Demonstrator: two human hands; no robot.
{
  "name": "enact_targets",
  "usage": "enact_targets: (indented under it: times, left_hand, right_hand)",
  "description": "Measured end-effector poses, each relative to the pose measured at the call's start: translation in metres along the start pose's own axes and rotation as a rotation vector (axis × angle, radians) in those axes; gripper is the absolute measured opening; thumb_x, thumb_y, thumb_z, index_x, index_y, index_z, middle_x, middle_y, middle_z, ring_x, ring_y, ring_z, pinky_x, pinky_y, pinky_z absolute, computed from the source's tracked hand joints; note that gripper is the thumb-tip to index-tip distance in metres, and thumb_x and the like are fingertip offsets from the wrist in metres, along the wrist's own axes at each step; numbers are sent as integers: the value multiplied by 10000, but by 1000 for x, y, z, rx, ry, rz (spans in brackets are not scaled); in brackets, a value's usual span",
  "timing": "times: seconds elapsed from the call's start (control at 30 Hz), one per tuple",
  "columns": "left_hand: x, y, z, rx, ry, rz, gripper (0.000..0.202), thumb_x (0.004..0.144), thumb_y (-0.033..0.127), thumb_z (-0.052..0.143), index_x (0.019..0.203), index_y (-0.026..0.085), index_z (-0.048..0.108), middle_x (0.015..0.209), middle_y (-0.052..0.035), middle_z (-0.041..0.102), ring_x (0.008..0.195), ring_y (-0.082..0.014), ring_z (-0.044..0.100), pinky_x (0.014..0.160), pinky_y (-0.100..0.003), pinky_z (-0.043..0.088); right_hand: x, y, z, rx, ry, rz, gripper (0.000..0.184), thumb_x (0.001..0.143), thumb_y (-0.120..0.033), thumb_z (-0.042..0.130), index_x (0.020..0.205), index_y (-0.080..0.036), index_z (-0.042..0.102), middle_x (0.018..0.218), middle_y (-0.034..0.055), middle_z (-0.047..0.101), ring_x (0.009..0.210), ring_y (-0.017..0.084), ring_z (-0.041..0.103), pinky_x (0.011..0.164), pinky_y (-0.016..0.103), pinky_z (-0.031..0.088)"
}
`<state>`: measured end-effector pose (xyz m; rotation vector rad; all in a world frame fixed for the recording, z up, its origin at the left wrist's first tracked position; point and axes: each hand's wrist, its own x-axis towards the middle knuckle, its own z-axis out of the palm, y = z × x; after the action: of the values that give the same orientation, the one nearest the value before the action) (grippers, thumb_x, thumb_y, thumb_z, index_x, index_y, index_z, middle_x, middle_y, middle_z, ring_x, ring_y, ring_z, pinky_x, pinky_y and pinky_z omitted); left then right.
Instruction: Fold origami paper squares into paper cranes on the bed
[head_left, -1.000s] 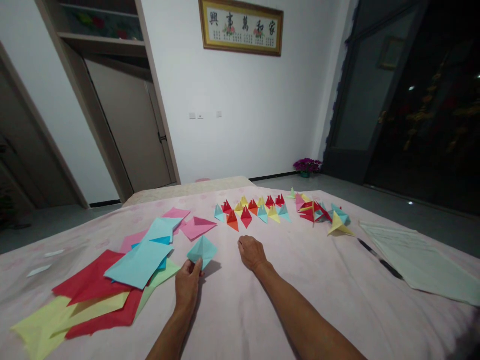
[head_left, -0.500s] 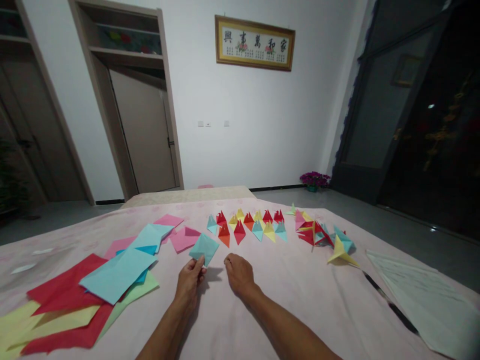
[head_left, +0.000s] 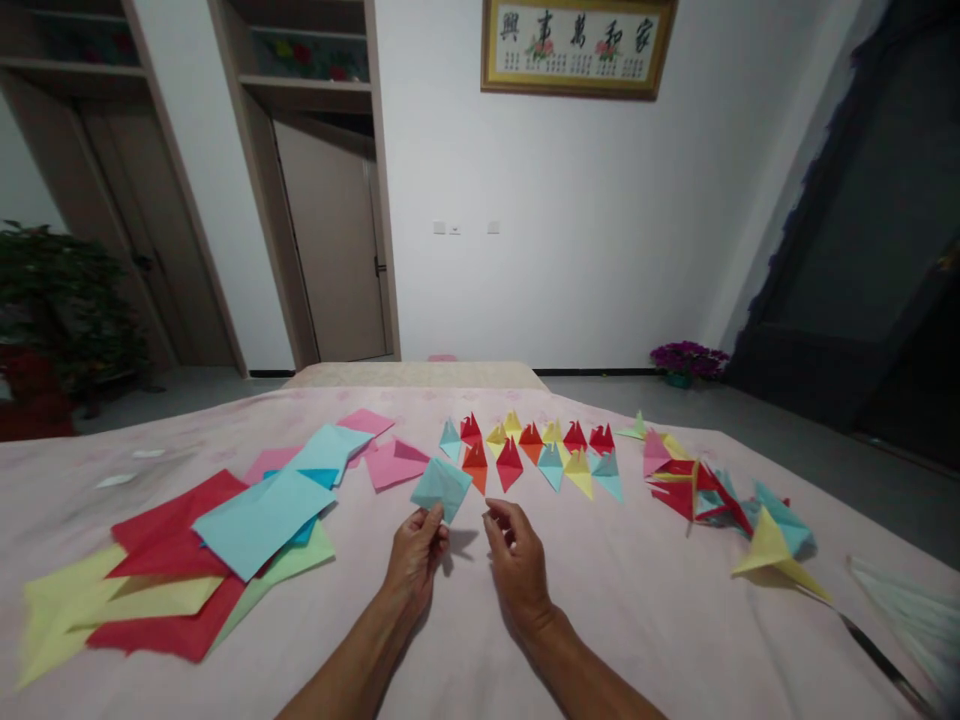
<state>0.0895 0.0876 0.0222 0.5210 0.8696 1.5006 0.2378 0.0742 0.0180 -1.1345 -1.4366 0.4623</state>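
My left hand [head_left: 417, 558] pinches the lower corner of a folded light-blue paper square [head_left: 441, 487] and holds it up just above the pink cloth [head_left: 465, 640]. My right hand [head_left: 516, 560] hovers a short way to the right of it, fingers loosely curled with nothing in them. Beyond the hands stands a row of small folded paper pieces [head_left: 536, 455] in red, yellow, orange and blue.
A loose pile of flat paper sheets [head_left: 187, 550] in red, yellow, blue and pink lies at the left. Another cluster of folded pieces [head_left: 720, 500] sits at the right, with a yellow one [head_left: 772, 550] nearest. A dark pen [head_left: 881, 660] and a pale sheet [head_left: 911, 610] lie at the far right.
My right hand has lifted off the cloth and come closer to the blue paper. The left hand still holds the paper. The view has swung to the left.
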Motion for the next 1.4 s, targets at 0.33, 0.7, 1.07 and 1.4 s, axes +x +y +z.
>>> enact_targets:
  times: [0.33, 0.7, 1.07, 1.4]
  left_hand:
    - [-5, 1, 4, -12, -26, -58, 489, 538, 419, 914, 757, 118, 598, 566, 1, 640, 444, -44, 537, 429, -111, 428]
    - [-10, -5, 7, 124, -109, 14, 434, 652, 401, 846, 879, 71, 681, 633, -49, 687, 474, -61, 561, 471, -139, 437]
    - [-10, -11, 3, 430, -160, 147, 337, 740, 428, 722, 770, 102, 642, 626, -69, 691, 451, -105, 540, 427, -205, 452]
    - [-8, -14, -1, 521, -212, 179, 314, 787, 422, 670, 773, 109, 645, 612, -55, 673, 448, -120, 536, 421, -234, 479]
  right_hand:
    - [3, -12, 1, 57, -12, -244, 257, 917, -225, 570, 1167, -251, 624, 1027, 55, 629, 837, 163, 617, 679, 290, 514]
    - [7, -16, -3, -7, 41, -311, 310, 898, -187, 608, 1200, -259, 608, 1039, 49, 589, 817, 147, 607, 624, 264, 519]
    - [11, -13, -12, -149, 53, -355, 272, 904, -242, 600, 1175, -257, 625, 1051, 61, 561, 937, 187, 596, 702, 301, 524]
    - [12, -16, -21, -97, -4, -322, 287, 900, -317, 560, 1171, -234, 602, 1100, 82, 550, 976, 214, 588, 678, 315, 513]
